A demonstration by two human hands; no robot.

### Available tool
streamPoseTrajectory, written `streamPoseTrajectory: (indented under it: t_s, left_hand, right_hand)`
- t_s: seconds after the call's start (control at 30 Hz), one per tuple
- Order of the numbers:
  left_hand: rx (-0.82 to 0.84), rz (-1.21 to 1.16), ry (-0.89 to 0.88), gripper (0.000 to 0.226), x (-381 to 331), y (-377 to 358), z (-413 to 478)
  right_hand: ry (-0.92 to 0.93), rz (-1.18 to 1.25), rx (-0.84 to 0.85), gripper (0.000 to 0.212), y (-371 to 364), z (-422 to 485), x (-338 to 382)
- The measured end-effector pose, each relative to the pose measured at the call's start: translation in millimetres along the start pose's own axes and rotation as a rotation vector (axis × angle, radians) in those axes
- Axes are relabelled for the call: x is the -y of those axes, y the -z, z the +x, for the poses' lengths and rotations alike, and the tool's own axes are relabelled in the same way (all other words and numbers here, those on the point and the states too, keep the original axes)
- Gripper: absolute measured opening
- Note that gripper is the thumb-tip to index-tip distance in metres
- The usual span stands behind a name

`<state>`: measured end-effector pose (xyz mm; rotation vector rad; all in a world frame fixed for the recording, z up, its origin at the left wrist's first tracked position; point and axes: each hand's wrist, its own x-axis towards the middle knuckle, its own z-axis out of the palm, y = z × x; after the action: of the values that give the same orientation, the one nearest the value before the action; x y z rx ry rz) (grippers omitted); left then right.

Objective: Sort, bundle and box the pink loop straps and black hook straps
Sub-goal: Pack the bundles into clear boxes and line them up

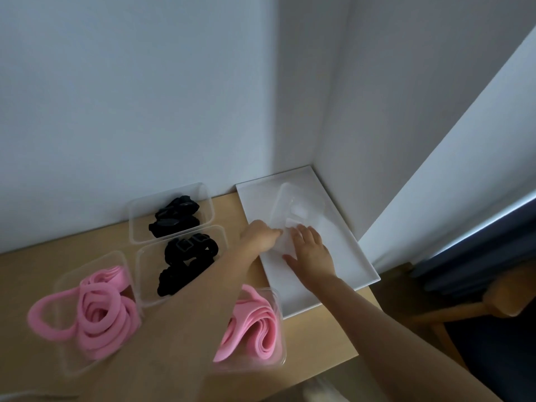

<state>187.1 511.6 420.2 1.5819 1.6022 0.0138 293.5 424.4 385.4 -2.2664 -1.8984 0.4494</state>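
Both forearms are reaching in from the bottom edge toward a white tray point(342, 250) in the corner of the wooden table point(179, 364). On that tray the left hand point(259, 235) is curling its fingers over the near end of a clear plastic lid or container point(293, 210), apparently gripping its edge, though the exact hold is blurred. Just beside it, the right hand point(310, 252) is lying with fingers spread and pressing flat on the same clear piece.

Nearer the camera, partly hidden under the left forearm, a clear box point(278, 352) is holding a folded bundle of pink loop straps point(252, 323). Well to the left, another clear box point(69, 364) is holding loose pink loops point(101, 311), with one loop spilling over its left rim. Between those and the wall, two more clear boxes are sitting side by side, touching: the nearer one point(142, 274) is holding black hook straps with buckles point(185, 262), and the farther one point(136, 224) is holding more black straps point(174, 217). Off the table's right side, a wooden chair point(475, 306) is standing against a dark curtain point(475, 256).
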Motion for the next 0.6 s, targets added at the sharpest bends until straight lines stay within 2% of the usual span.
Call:
streamPoseTrajectory:
  t_s: [0.1, 0.13, 0.23, 0.3, 0.33, 0.37, 0.43, 0.5, 0.6]
  left_hand:
    - [0.009, -0.382, -0.066, 0.027, -5, 8, -12]
    - [0.026, -0.499, -0.067, 0.035, -7, 12, -17]
    - [0.047, -0.89, -0.051, 0.054, -3, 28, -25]
    - [-0.082, -0.952, -0.058, 0.041, 5, 40, -26]
    - [-0.163, -0.901, -0.063, 0.032, 9, 44, -28]
    - [-0.223, -0.856, -0.071, 0.034, 14, 49, -31]
    - [-0.242, -0.865, -0.084, 0.041, 24, 58, -38]
    - [-0.133, -1.026, -0.099, 0.031, 36, 69, -51]
    - [0.008, -1.306, -0.193, 0.012, 61, 87, -73]
  right_hand:
    - [0.068, 0.014, -0.197, 0.059, 9, 2, 5]
    - [0.086, 0.028, -0.306, 0.054, 12, 2, 7]
    - [0.02, 0.269, -0.4, 0.03, 44, -3, 25]
    - [-0.03, 0.582, -0.44, 0.015, 59, -7, 34]
    - [-0.047, 0.753, -0.466, 0.011, 69, -11, 41]
    - [-0.065, 0.89, -0.49, 0.01, 78, -16, 49]
    - [-0.085, 1.105, -0.488, 0.008, 89, -22, 64]
    - [-0.057, 1.283, -0.425, 0.009, 96, -30, 79]
    - [-0.039, 1.425, -0.263, 0.009, 100, -43, 97]
